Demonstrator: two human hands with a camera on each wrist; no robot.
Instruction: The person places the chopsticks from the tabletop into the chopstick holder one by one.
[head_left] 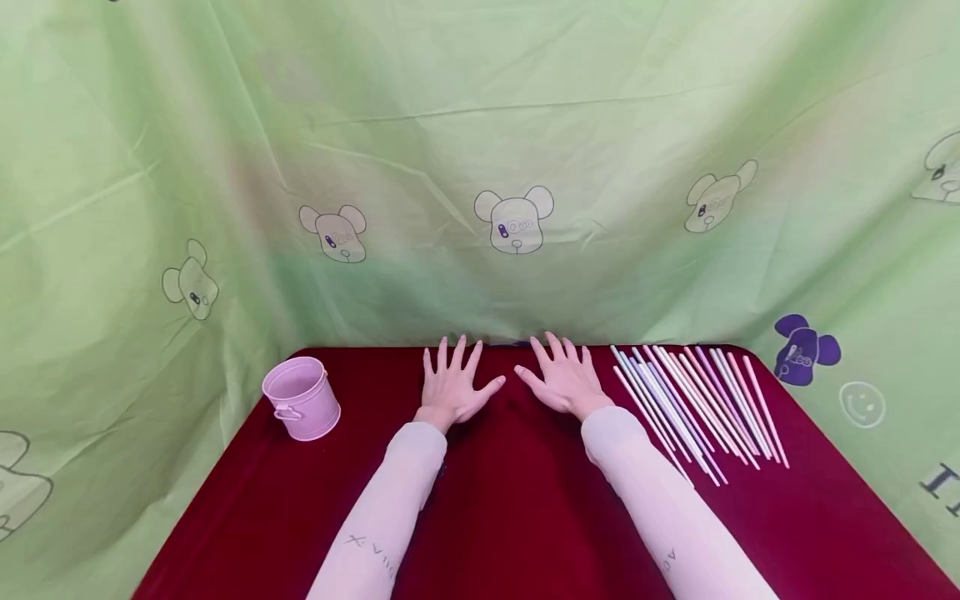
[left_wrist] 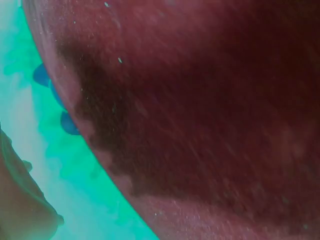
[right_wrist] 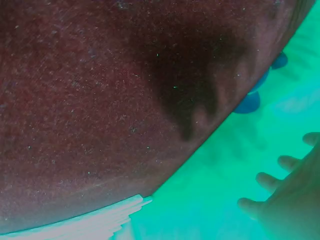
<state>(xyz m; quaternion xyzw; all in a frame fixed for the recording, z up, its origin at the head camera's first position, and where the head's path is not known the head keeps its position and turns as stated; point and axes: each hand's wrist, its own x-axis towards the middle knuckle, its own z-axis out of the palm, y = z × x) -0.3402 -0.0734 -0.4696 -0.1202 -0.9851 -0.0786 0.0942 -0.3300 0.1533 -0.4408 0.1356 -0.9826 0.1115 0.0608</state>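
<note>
Both bare hands reach forward side by side, fingers spread, near the far edge of the dark red cloth-covered table (head_left: 495,517). My left hand (head_left: 453,387) holds nothing; its thumb points toward the other hand. Nothing is in my right hand (head_left: 566,383) either. A pink bucket (head_left: 311,408) with a small handle stands upright to the left of the left hand. Right of the right hand lies a slanted row of several thin pastel sticks (head_left: 677,423), in pink, white, blue and purple. The wrist views show hand shadows on the cloth and part of each hand at the edge.
A green curtain (head_left: 420,283) printed with bear heads hangs behind the table and along both sides, close to the far edge. In the right wrist view, ends of the pale sticks (right_wrist: 90,220) show at the bottom.
</note>
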